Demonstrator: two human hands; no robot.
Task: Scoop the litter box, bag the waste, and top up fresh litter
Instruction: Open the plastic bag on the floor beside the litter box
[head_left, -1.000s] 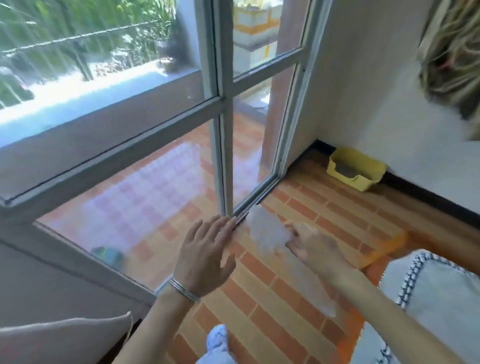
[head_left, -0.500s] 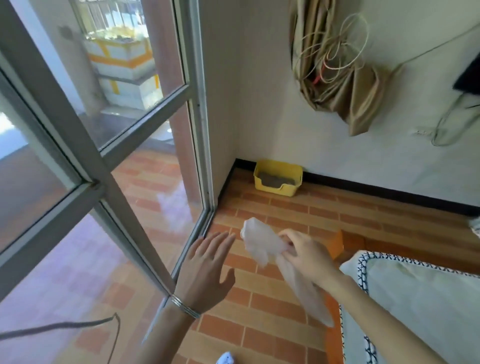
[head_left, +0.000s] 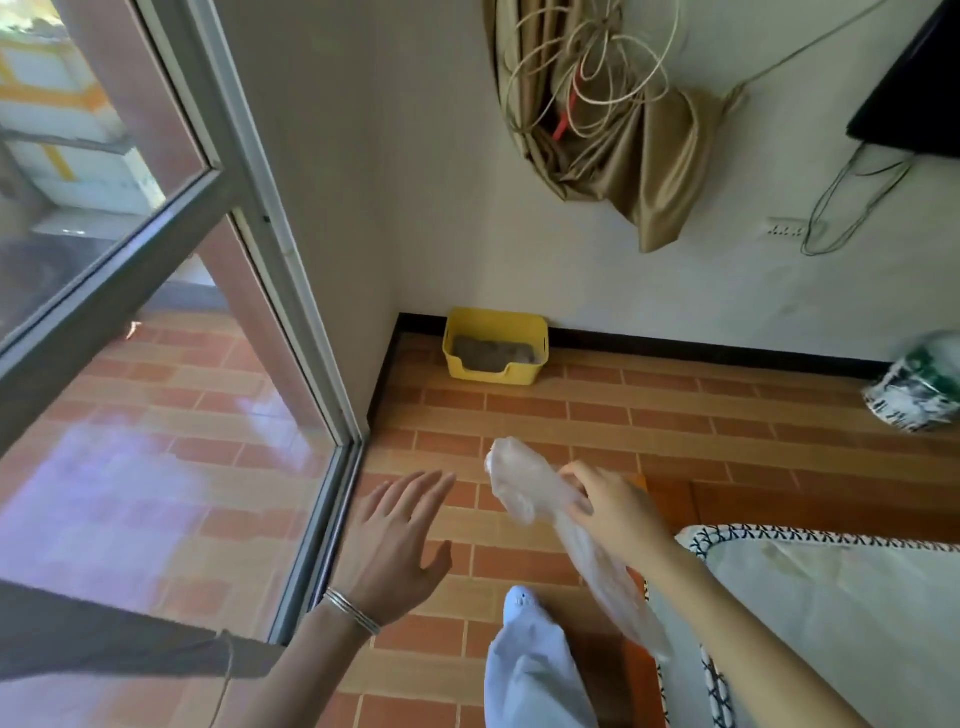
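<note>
A yellow litter box (head_left: 452, 358) with grey litter in it stands on the tiled floor in the corner against the far wall. My right hand (head_left: 613, 512) grips a thin clear plastic bag (head_left: 524, 486), which hangs crumpled past my wrist. My left hand (head_left: 389, 540) is held out flat beside it, fingers spread, with nothing in it. A silver bracelet sits on that wrist. Both hands are well short of the litter box. A white and green bag (head_left: 917, 387) lies by the wall at the right edge.
A glass sliding door (head_left: 171, 364) runs along the left. A pale cushion with a patterned edge (head_left: 831, 597) lies at the lower right. A tied curtain and cables (head_left: 608, 114) hang on the wall above the box. My leg in light trousers (head_left: 530, 665) shows below.
The view has swung right from the window toward the corner, bringing the litter box closer to the middle. My hands kept their poses, the right one still holding the bag.
</note>
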